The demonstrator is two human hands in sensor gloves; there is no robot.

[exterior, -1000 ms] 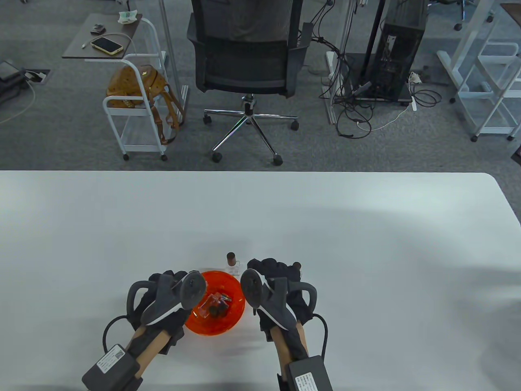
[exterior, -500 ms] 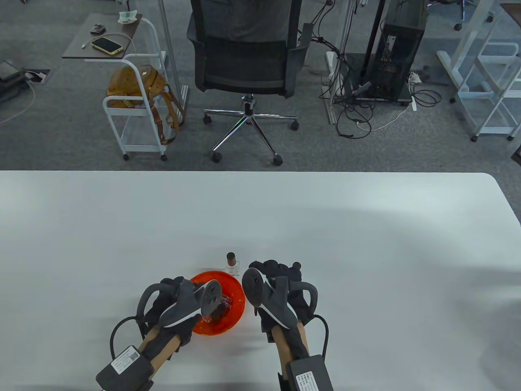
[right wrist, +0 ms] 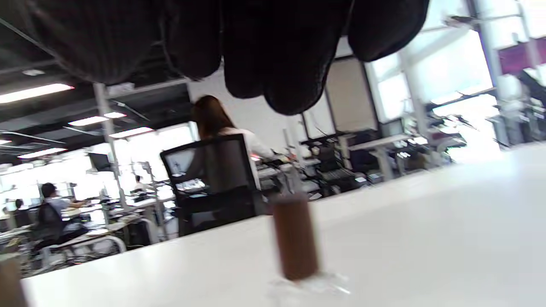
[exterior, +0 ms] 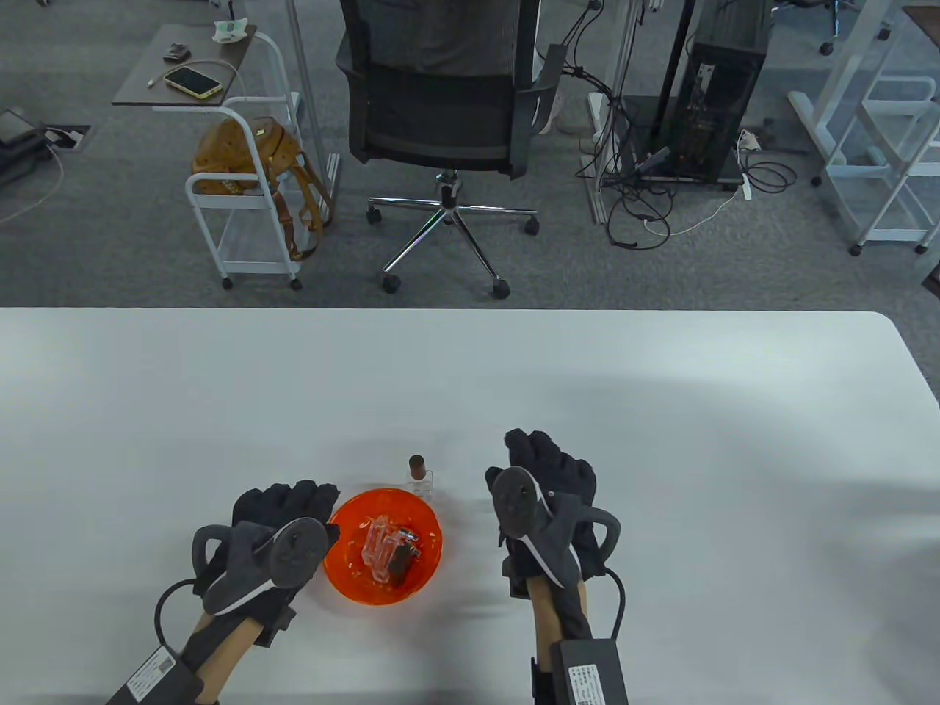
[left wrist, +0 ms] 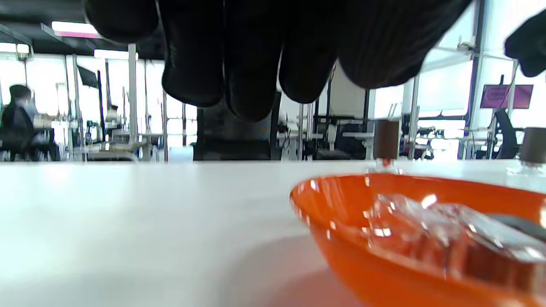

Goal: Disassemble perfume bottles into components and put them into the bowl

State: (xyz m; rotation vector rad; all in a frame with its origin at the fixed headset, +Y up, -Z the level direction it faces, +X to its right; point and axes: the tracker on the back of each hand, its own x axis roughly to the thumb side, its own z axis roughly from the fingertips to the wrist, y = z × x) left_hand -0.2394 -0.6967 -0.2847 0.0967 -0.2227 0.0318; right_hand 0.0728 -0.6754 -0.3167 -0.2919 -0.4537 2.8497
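A broad white surface (exterior: 470, 382) fills the lower half of the table view, its far right corner rounded; beyond it lies grey carpet with a black mesh office chair (exterior: 440, 95) on a chrome star base, a white wheeled cart (exterior: 250, 198) carrying a brown bag (exterior: 246, 154), a small side table (exterior: 183, 70) with a yellow-cased phone (exterior: 192, 81), a black computer tower (exterior: 716, 88) amid tangled cables, and white desk frames at far right. The wrist views show an open office behind, with ceiling strip lights, bright windows and seated people, all blurred. On the surface near the front edge, the left hand (exterior: 283, 507) lies just left of the orange bowl (exterior: 345, 569), palm down with fingers extended and holding nothing. The right hand (exterior: 554, 477) sits apart from the bowl on its right, fingers loosely bent over the surface, also holding nothing. The bowl holds a clear glass bottle body (exterior: 378, 547) lying on its side with dark small parts (exterior: 402, 554) beside it. Just behind the bowl's far rim stands an intact perfume bottle (exterior: 418, 477) with a brown cap, upright. In the right wrist view a second brown-capped bottle (right wrist: 295, 238) stands upright beneath the gloved fingers (right wrist: 277, 55), apart from them; in the table view that hand hides it.
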